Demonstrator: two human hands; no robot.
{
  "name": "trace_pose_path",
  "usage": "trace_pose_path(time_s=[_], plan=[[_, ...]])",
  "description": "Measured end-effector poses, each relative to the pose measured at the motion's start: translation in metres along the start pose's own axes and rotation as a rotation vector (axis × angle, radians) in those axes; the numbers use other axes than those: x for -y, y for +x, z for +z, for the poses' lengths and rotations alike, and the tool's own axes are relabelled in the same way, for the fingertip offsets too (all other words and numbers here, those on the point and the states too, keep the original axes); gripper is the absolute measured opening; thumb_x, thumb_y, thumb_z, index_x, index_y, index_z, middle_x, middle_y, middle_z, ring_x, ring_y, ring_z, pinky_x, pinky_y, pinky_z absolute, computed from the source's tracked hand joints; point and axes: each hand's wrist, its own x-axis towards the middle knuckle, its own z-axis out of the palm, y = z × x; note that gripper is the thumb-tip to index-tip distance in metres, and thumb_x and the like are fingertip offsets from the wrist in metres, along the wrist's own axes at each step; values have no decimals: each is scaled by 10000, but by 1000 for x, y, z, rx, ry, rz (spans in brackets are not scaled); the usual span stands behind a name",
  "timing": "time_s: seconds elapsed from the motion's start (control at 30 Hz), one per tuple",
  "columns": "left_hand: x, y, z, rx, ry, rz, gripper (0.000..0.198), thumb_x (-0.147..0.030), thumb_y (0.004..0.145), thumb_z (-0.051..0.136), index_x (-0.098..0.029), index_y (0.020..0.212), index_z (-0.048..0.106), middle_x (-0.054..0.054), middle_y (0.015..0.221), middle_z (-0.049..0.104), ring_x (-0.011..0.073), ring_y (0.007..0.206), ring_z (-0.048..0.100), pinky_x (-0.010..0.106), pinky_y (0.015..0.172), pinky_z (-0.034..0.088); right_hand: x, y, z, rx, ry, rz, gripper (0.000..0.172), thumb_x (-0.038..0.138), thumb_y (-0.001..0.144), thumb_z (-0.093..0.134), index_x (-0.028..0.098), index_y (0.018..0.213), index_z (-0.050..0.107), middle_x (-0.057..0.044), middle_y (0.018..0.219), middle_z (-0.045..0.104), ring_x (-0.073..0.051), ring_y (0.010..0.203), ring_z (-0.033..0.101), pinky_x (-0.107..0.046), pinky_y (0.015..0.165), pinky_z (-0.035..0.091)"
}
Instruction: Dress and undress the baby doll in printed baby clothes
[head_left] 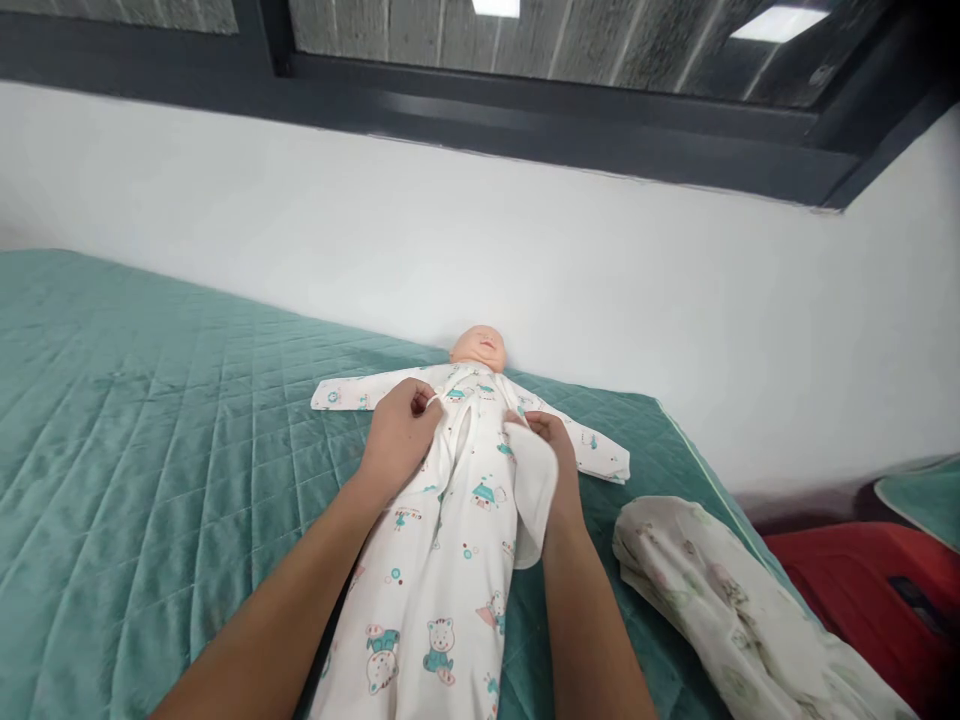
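Note:
A baby doll [480,347] lies on its back, dressed in a white printed baby gown [450,530] with bears and little houses on it. Both sleeves stretch out to the sides. My left hand [401,430] is closed in a pinch on the gown's cloth at the left of the chest. On the other side, my right hand [553,435] pinches the edge of the gown near the right sleeve. A plain white flap of the garment [534,490] hangs folded back beside that hand. Its fingertips are partly hidden by the flap.
A green quilted cover [187,450] spreads under the doll. A folded floral cloth [720,590] lies at the right edge, beside a red case or bag [870,590]. Behind stands a white wall [450,230] below a dark window frame [525,115].

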Motion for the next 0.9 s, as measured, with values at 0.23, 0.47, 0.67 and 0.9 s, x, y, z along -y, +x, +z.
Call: trace_pose_path(time_s=[0.23, 0.47, 0.67, 0.9], plan=[[45, 33, -32, -217, -207, -318, 68, -239, 764, 568, -192, 812, 580, -16, 755, 598, 140, 665, 550, 258, 617, 418, 3, 5, -29, -183, -196, 74, 304, 400, 691, 651, 174, 894, 648, -48, 830, 672, -229, 770, 590, -357, 709, 479], [60, 36, -16, -202, 301, 200, 230, -281, 879, 498, -207, 1058, 620, 94, 1120, 635, 271, 1141, 522, 426, 1014, 407, -2, 8, -26, -405, -668, -532, 300, 268, 821, 488, 158, 1061, 629, -165, 1199, 598, -304, 1214, 486, -510, 1066, 341], [67, 41, 3, -61, 419, 286, 295, -305, 916, 497, -235, 1186, 592, 82, 1269, 608, 275, 1202, 503, 506, 1157, 224, -24, 12, -2, -144, -755, -485, 380, 240, 863, 403, 156, 1158, 627, -157, 1304, 566, -307, 1280, 430, -535, 1089, 305], [64, 47, 2, -82, 599, 244, 250, -230, 908, 476, -215, 1117, 612, 105, 1157, 653, 273, 1140, 549, 480, 1105, 269, -16, 34, 0, -139, -958, -321, 374, 198, 910, 368, 174, 1183, 622, -135, 1177, 647, -300, 1134, 532, -536, 1040, 279]])
